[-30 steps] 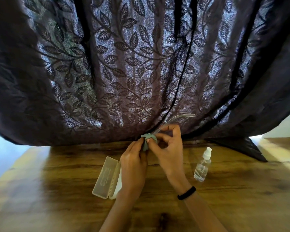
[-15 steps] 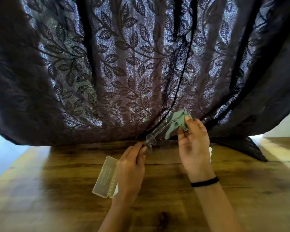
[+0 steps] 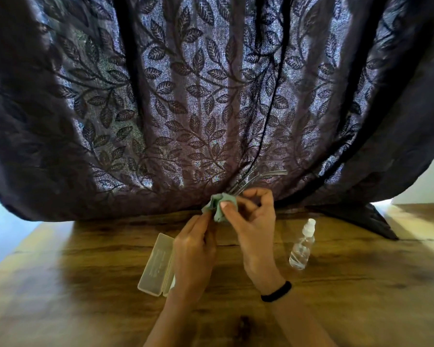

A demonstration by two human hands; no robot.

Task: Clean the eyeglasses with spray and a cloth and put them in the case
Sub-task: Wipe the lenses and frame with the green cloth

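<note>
Wiping | right hand (image 3: 254, 221) pinches crumpled green cloth (image 3: 219, 207) over thin clear-framed eyeglasses (image 3: 261, 175); left hand (image 3: 194, 249) grips them | I read temples pointing up-right of hands | open translucent case (image 3: 156, 265) just left of left hand

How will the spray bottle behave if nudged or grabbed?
Spray bottle stands upright, tall and narrow, so a side push likely tips it. Its round body would probably roll once down. Small, clear, looks plastic: likely light, possibly slick.
</note>
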